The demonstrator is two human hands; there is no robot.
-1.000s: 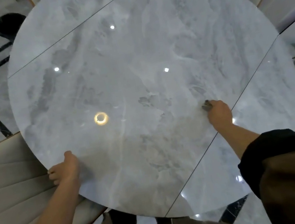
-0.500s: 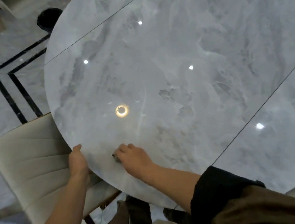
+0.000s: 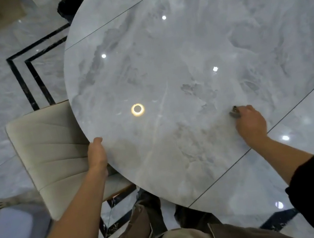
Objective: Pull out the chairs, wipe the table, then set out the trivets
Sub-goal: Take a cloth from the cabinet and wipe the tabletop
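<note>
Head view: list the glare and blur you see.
Head view: a ring lamp reflection and small bright spots glare on the glossy table. Head view: the pale object at lower left is smeared by blur. Head view: the cloth in the right hand is too soft for detail.

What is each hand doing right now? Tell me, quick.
Left hand: grips the edge of the table, thumb on top.
Right hand: closed on a small dark cloth, pressing it on the table.
</note>
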